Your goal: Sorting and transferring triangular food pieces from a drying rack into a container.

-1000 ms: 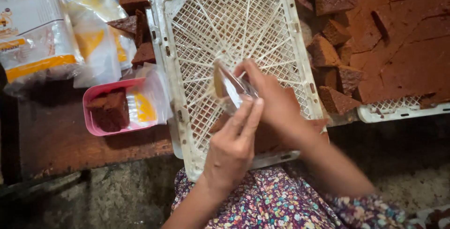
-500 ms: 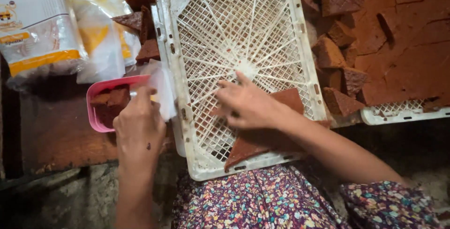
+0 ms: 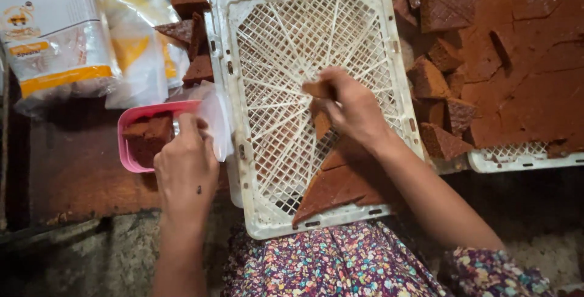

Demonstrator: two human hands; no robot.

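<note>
Two white crates (image 3: 243, 151) flanked by bags (image 3: 58, 48), pink tray (image 3: 131, 157).

Dim warm light, deep shadows below, slight blur, edges bowed

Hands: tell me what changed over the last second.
The left hand left the right hand's side and moved left to the pink tub, touching the clear bag there. The right hand let go of the bag and now pinches a brown cake piece over the white crate. Crate and cake slab stayed.
</note>
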